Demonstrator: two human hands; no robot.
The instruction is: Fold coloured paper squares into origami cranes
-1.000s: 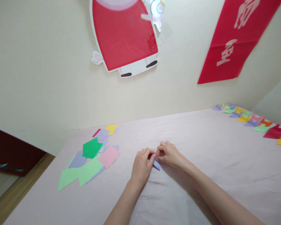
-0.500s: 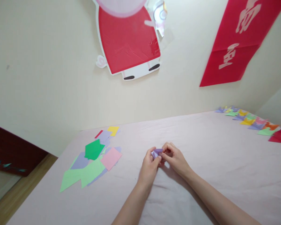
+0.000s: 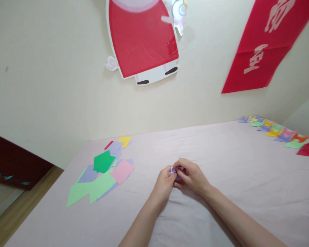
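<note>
A small folded piece of purple paper point(image 3: 172, 169) is held between my two hands, just above the pale sheet point(image 3: 195, 144). My left hand point(image 3: 165, 181) grips its left side, with the thumb across the front. From the right, my right hand point(image 3: 192, 173) closes over the paper, its thumb and index finger pinching the upper part. Most of the paper is hidden behind the fingers, so its folds cannot be made out.
Loose paper lies to the left: a green piece point(image 3: 103, 162), a pink square point(image 3: 122, 171), light green sheets point(image 3: 101, 187) and a yellow piece point(image 3: 125, 141). Several folded paper shapes point(image 3: 284, 137) line the right edge. Behind rises a wall with a red banner point(image 3: 257, 55).
My right hand has moved over the top of the purple paper, its fingers now covering more of it. My left hand keeps its hold. The view has shifted slightly.
</note>
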